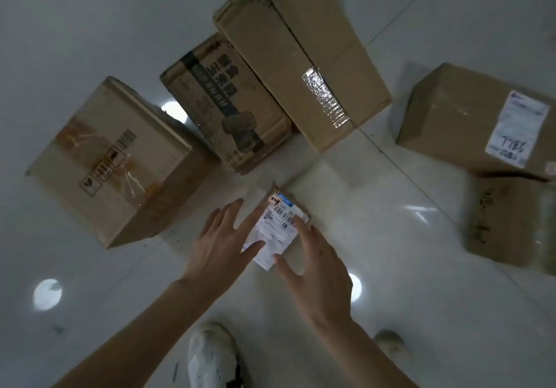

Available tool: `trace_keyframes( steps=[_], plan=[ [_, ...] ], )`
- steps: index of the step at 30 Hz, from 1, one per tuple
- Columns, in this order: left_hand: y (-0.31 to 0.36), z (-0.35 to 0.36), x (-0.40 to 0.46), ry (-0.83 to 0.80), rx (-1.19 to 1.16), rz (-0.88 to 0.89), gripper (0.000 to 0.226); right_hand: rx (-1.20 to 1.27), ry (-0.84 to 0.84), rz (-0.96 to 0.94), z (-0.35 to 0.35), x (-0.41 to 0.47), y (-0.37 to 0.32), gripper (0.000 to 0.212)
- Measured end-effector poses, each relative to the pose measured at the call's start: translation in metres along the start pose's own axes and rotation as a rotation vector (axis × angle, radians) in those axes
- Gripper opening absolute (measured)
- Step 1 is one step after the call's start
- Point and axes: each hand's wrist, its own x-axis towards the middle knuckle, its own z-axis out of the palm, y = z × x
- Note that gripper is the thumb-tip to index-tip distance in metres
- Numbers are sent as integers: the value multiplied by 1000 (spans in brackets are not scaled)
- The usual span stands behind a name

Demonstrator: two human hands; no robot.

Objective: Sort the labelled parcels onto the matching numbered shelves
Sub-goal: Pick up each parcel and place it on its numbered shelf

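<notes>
A small brown parcel (278, 222) with a white barcode label lies on the white tiled floor in front of me. My left hand (222, 244) hovers at its left side with fingers spread and straight, fingertips over the parcel's edge. On its right side is my right hand (316, 264), also spread open, thumb near the label's lower corner. Neither hand grips it. No shelves are in view.
Larger cardboard boxes ring the small parcel: a taped box (111, 159) at left, a printed carton (225, 101) and a long box (301, 56) behind, a labelled box marked 7785 (478, 120) and another box (511, 222) at right. My white shoes (212, 354) stand below.
</notes>
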Motion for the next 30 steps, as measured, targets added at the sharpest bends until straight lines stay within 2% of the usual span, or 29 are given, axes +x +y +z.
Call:
trace_keyframes(
  steps=[3, 7, 12, 17, 23, 26, 30],
  plan=[
    [-4, 8, 2, -64, -85, -41, 78, 66, -10, -12, 15, 0, 2, 80],
    [-13, 16, 1, -161, -322, -67, 74, 174, -46, -6, 25, 5, 2, 86],
    [-7, 15, -6, -156, -395, -8, 83, 297, -50, -36, 21, 5, 6, 89],
    [23, -27, -19, -86, -400, 49, 89, 281, 2, -99, -28, -12, -9, 93],
    [100, -154, -20, 9, -346, 167, 93, 238, 121, -172, -165, -53, -50, 90],
    [156, -251, -13, 79, -339, 237, 93, 236, 208, -217, -268, -75, -84, 91],
    [244, -401, -7, 256, -383, 331, 90, 263, 364, -292, -427, -111, -137, 92]
  ],
)
